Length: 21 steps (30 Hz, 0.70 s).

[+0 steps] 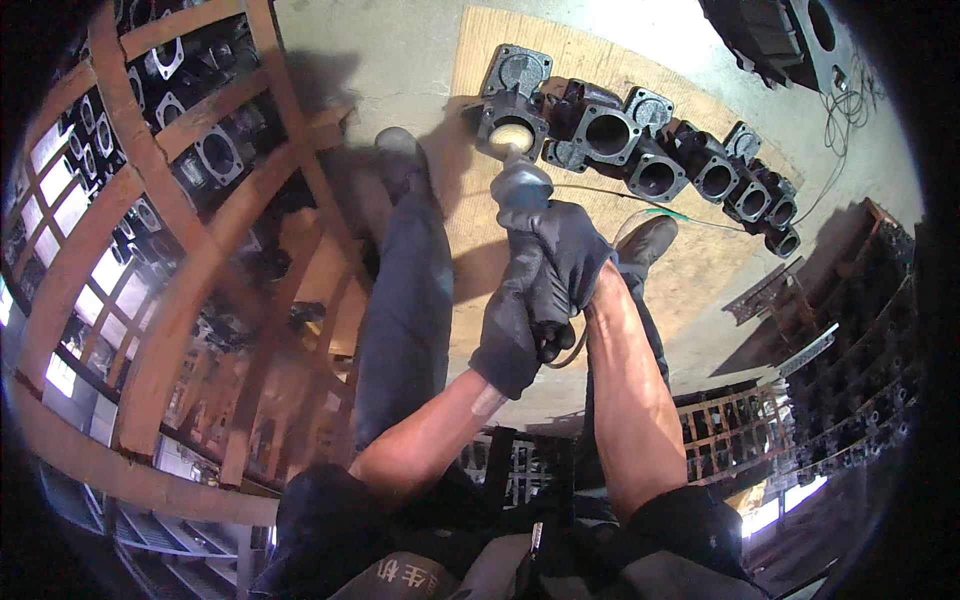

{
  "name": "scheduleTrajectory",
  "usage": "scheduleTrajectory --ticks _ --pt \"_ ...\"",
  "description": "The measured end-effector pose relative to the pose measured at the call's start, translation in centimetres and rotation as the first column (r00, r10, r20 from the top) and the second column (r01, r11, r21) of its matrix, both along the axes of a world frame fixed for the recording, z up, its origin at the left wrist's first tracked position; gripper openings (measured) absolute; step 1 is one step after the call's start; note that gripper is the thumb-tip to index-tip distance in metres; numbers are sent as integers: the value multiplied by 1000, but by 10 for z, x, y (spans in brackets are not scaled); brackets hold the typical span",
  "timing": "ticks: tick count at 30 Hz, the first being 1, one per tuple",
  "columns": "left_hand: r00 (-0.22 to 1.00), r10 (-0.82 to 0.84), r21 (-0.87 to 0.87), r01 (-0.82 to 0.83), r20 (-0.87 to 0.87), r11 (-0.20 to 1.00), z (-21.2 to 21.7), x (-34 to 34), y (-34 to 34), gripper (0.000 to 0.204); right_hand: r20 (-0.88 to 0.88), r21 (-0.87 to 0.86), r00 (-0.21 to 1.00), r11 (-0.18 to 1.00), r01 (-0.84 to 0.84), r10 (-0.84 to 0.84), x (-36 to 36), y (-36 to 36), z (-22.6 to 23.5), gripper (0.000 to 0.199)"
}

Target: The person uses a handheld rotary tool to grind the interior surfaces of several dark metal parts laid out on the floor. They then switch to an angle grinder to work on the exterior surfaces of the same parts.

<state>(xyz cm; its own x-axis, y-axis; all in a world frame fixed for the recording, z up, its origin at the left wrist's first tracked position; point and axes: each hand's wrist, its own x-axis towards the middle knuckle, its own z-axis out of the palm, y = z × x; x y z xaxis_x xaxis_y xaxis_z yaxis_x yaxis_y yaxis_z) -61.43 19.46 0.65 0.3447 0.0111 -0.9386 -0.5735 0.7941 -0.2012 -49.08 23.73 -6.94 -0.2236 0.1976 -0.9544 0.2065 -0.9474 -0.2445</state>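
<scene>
Grinder (522, 185) clamped in both gloved hands, left hand (510, 330) below right hand (565, 255), tip in casting (512, 125) on board (480, 60). Probably heavy, rigid, vibrating; hold by the body.

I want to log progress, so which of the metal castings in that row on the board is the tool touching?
The casting at the row's left end: the tool held in both gloved hands has its pale round tip in that bore; the other bores stand empty.
</scene>
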Motion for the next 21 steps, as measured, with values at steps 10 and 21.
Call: scheduleTrajectory --ticks 10,21 --pt "988 -139 -17 138 -66 990 -15 -6 24 41 110 85 993 996 38 -47 -13 4 -22 34" --pt "987 -87 -42 83 -132 996 1 1 20 40 74 112 974 969 -222 214 -14 4 -12 30"
